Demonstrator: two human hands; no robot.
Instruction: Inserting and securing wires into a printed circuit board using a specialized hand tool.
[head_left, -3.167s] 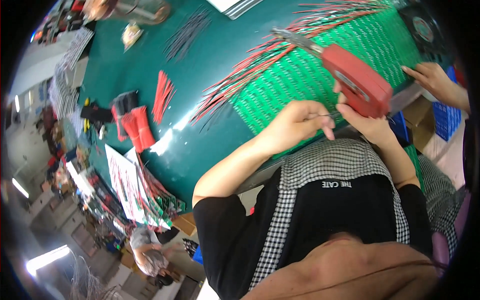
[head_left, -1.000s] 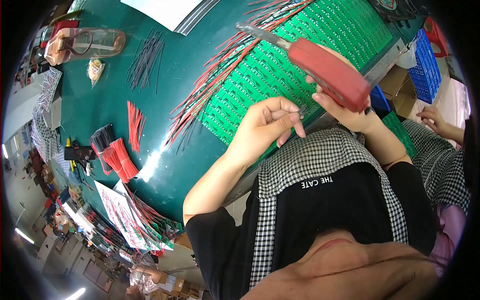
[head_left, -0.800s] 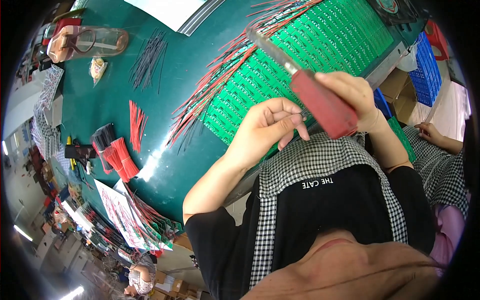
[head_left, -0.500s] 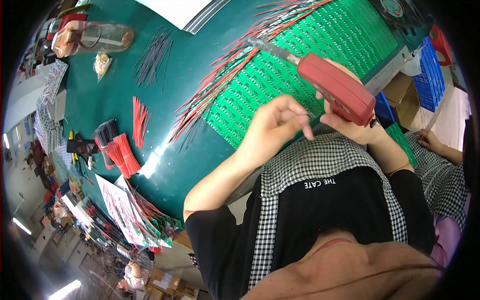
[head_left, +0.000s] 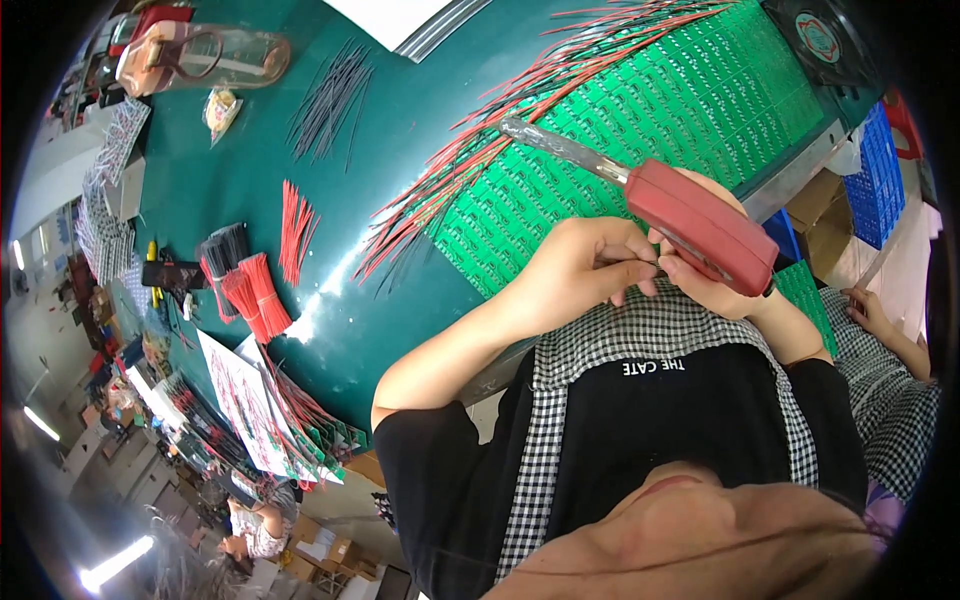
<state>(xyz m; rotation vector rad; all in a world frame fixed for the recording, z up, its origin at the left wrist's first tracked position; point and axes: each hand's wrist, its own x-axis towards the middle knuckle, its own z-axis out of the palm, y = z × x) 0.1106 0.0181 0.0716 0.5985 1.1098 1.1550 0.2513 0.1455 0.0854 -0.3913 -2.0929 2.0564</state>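
My right hand (head_left: 705,285) is closed around a red soldering gun (head_left: 700,225), whose long metal barrel points to the far left over the green circuit boards (head_left: 600,130). Just left of its grip, my left hand (head_left: 590,270) is closed in a pinch, its fingertips meeting those of my right hand; a small dark bit shows between them, too small to name. Both hands are above the near edge of the boards. Red and black wires (head_left: 440,190) lie along the boards' left side, and the barrel's tip is over some of them.
On the green table (head_left: 390,350) lie loose black wires (head_left: 335,100), red wires (head_left: 297,230) and bundled wires (head_left: 255,295). A clear bottle (head_left: 235,58) stands far left. Wired boards (head_left: 265,410) sit at the near left. A co-worker's hand (head_left: 872,308) is at the right, near blue crates (head_left: 875,180).
My left hand has moved right and closed, its fingertips coming to my right hand's fingers. The soldering gun remains in my right hand, and the whole view has shifted slightly.
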